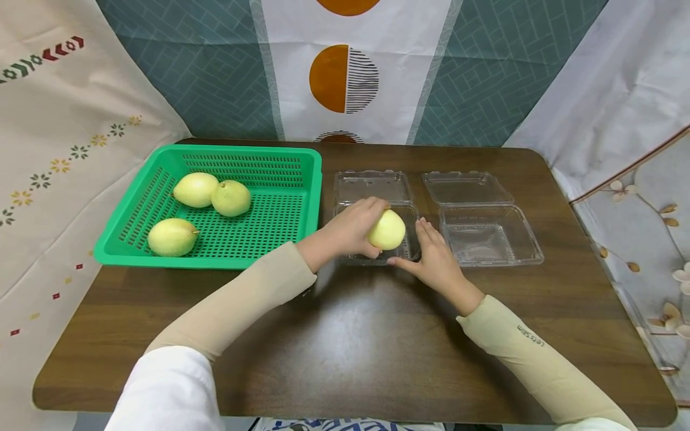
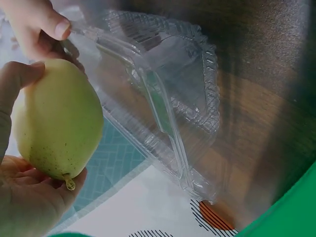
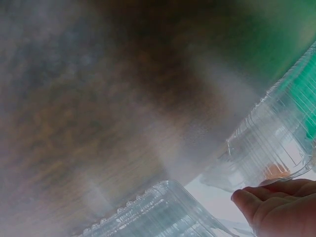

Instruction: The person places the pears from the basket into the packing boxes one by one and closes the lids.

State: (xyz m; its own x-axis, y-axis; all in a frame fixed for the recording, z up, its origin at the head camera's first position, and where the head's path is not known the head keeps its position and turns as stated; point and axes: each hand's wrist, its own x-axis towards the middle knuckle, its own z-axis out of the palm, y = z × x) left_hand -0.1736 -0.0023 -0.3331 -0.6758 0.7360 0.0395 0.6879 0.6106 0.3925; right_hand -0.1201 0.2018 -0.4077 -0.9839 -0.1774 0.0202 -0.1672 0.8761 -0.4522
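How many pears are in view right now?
4. One pear is in the left grip. Three are in the green basket: a far pear, its right-hand neighbour, and a nearer pear.

2 beige forearm sleeves [image 1: 232,311], 1 with dark lettering [image 1: 530,336]; white upper sleeves [image 1: 167,389].

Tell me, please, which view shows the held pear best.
The left wrist view: the pear appears large, stem included. The head view shows it smaller, partly hidden by the left hand; the right wrist view does not clearly show it.
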